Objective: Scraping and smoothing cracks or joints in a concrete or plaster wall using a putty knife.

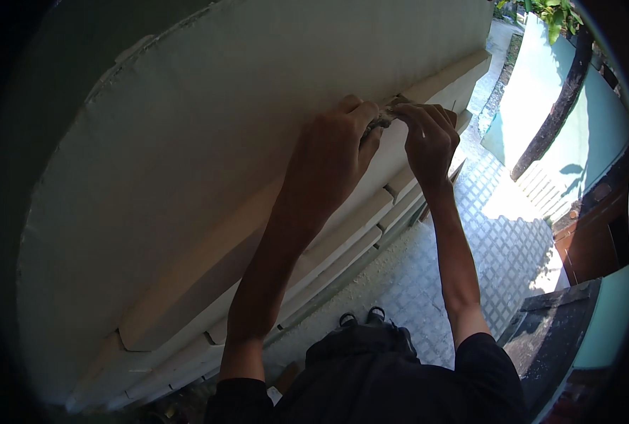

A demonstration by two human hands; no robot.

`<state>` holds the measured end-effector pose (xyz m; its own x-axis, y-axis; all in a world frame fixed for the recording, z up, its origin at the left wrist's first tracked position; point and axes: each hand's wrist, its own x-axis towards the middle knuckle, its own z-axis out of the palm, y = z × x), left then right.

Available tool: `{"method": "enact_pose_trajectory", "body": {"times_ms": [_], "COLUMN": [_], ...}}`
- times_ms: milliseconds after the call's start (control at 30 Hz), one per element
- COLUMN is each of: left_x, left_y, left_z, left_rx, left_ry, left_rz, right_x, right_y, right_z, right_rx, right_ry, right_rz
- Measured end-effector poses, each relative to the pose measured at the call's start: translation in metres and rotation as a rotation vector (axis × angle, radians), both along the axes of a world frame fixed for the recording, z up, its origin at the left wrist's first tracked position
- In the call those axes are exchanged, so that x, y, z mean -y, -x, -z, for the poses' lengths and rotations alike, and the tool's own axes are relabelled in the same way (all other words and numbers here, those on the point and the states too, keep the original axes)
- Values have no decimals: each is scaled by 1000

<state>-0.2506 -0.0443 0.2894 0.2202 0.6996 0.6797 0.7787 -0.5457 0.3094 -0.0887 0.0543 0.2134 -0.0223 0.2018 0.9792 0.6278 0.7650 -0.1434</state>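
My left hand (pixel 332 141) reaches up to the pale wall (pixel 187 120), its fingers curled against a small, rough, grey-brown thing (pixel 379 120) that I cannot make out. Just to the right, my right hand (pixel 429 140) is also closed, fingertips pinched at that same thing and partly hidden behind the knuckles. Both hands are at an upper moulded ledge (pixel 456 71) that juts from the wall, and more stepped ledges (pixel 350 226) run below my forearms.
A patterned paved path (pixel 491 254) runs along the right. Beyond it are a light wall (pixel 604 120), a dark slanting post (pixel 551 120), leaves (pixel 555 14), brown panels (pixel 590 240) and a dark weathered panel (pixel 555 332). My sandalled feet (pixel 362 316) stand beside the wall's base.
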Motion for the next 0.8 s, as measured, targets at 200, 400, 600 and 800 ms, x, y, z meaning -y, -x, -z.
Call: {"method": "enact_pose_trajectory", "body": {"times_ms": [200,400,600,800], "left_x": [6,17,3,2], "left_y": [3,0,-3,-3], "left_z": [-2,-2,-5,-3], "left_rx": [33,34,-3,24], "left_ry": [63,63,21,59], "left_rz": [9,5,0,-21], "right_x": [9,8,-2,3], "right_y": [-3,-5,-8,-7], "right_z": [2,3,-3,1], "right_rx": [54,18,13,29], "right_ry": [6,-11,23,37], "right_rz": [-28,-32,13,-6]}}
